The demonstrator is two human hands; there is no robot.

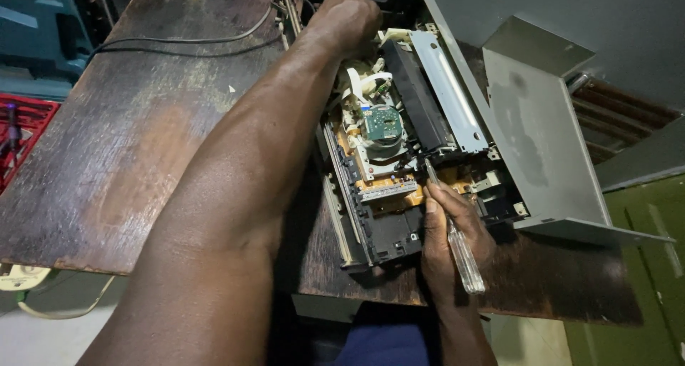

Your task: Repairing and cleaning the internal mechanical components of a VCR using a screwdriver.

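Note:
An opened tape-deck type machine (399, 145) lies on a worn dark wooden table (128, 159), its circuit boards, round drum and white ribbon cables exposed. My left hand (347, 20) reaches across and rests closed on the machine's far end. My right hand (449, 227) grips a screwdriver (457, 245) with a clear handle; its metal tip touches the orange board near the machine's front. The bent grey metal cover (535, 138) stands tilted at the right of the machine.
Black cables (178, 45) run across the far part of the table. A red crate (21, 134) and a teal case (36, 31) sit at the left, beyond the table edge. A green surface (642, 266) lies at the right.

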